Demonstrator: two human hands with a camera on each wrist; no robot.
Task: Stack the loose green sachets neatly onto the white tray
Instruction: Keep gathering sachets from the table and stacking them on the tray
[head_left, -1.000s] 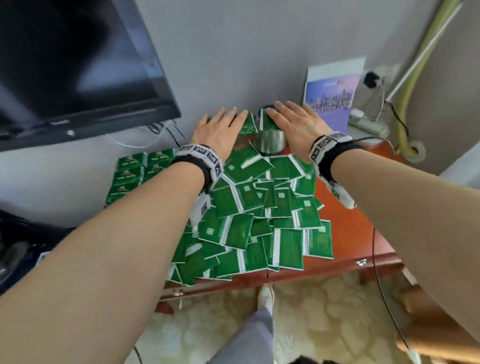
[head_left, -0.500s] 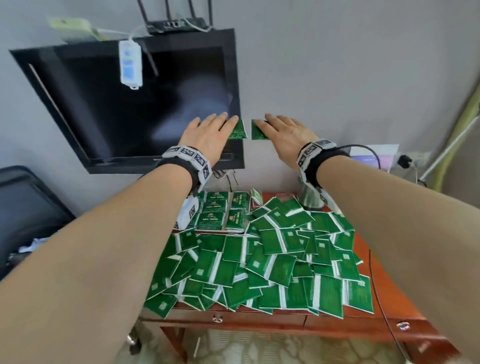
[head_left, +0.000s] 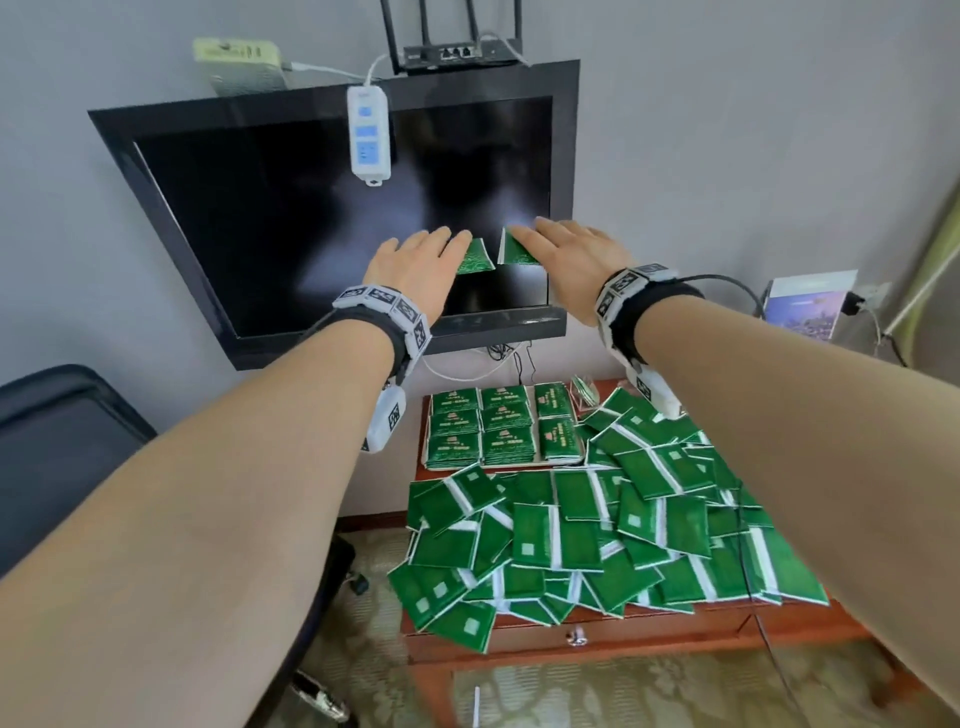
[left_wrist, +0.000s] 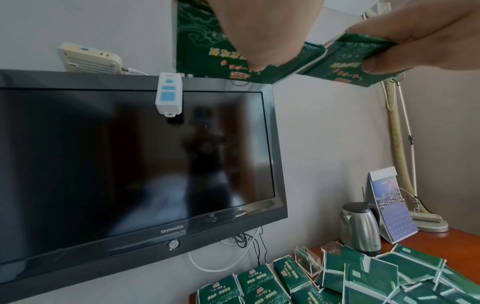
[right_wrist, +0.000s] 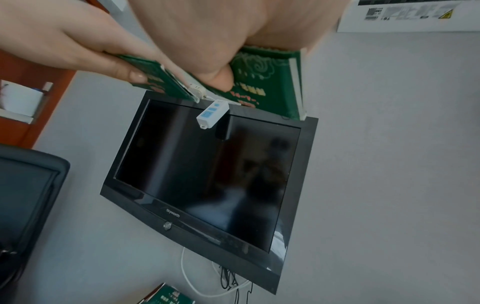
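Note:
Both hands are raised in front of the TV screen, well above the table. My left hand (head_left: 415, 265) pinches one green sachet (head_left: 475, 257) between thumb and fingers, as the left wrist view shows from below (left_wrist: 202, 51). My right hand (head_left: 576, 254) pinches a second green sachet (head_left: 514, 252), also in the right wrist view (right_wrist: 262, 82). The two sachets nearly meet edge to edge. Below, the white tray (head_left: 556, 462) carries neat rows of stacked sachets (head_left: 483, 426). A big loose pile of sachets (head_left: 597, 535) covers the table in front of it.
A wall-mounted black TV (head_left: 337, 218) with a hanging power strip (head_left: 369, 135) is right behind the hands. A steel kettle (left_wrist: 359, 226), a desk calendar (head_left: 802, 304) and a clear holder (head_left: 584, 389) stand at the table's back. A black chair (head_left: 57, 447) is at left.
Both hands rose from low over the table's back, near the kettle, up in front of the TV, each still holding its sachet. The head view tilted upward.

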